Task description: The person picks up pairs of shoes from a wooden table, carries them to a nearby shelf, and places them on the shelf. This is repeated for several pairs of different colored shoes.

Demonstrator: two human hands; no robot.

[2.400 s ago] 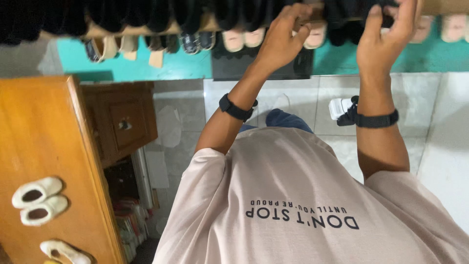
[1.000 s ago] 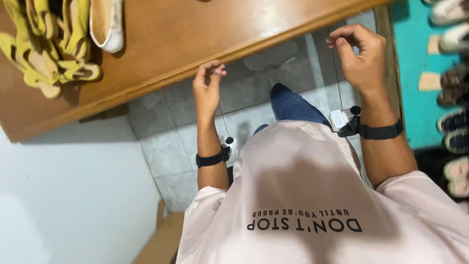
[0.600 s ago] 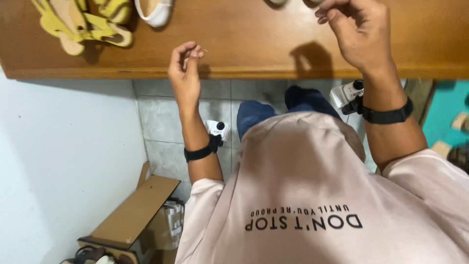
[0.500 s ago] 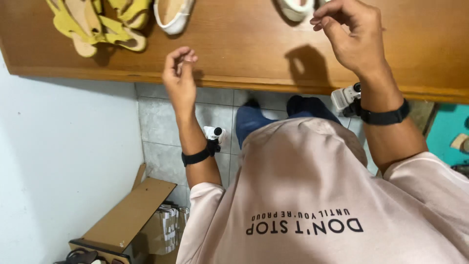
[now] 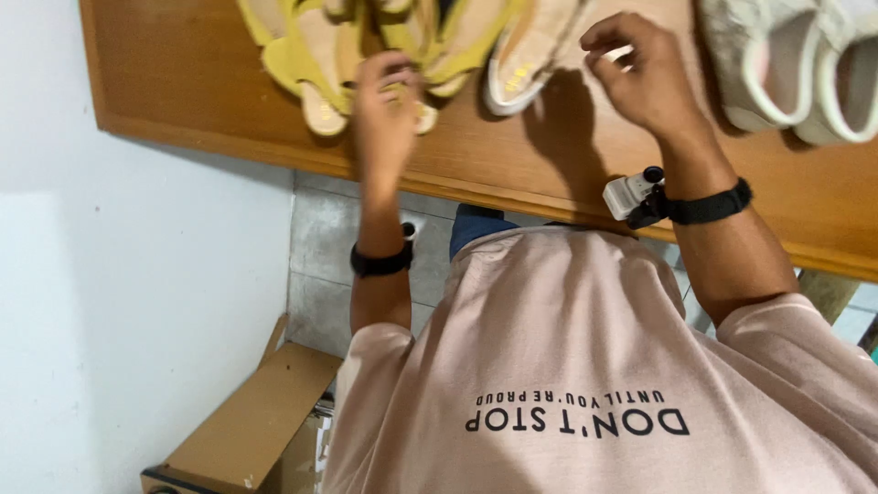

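The view has swung from the floor and the bench's edge up over the bench itself: half a second ago both hands hung above bare wood, and now they are in among the shoes along the top of the frame. So the work has moved from approaching the shoes to handling them.

The left hand is blurred with motion at upper centre, lying over the yellow sandals; its fingers are curled downward, touching or just above a sole, but I cannot tell whether they actually grip one. The right hand, upper right of centre, has thumb and fingers pinched together on something small and pale at their tips, too small to name. It sits just right of the cream flat shoe and left of the pale slip-on shoes.

By count: the yellow sandals overlap in a heap at upper left, at least three, likely four, with the exact number hidden. One cream flat shows. Two pale slip-ons stand side by side at the upper right corner. Each wrist carries one black strap, and the right one also bears a small white device. One open cardboard box lies on the tiled floor at lower left, beside the white wall.
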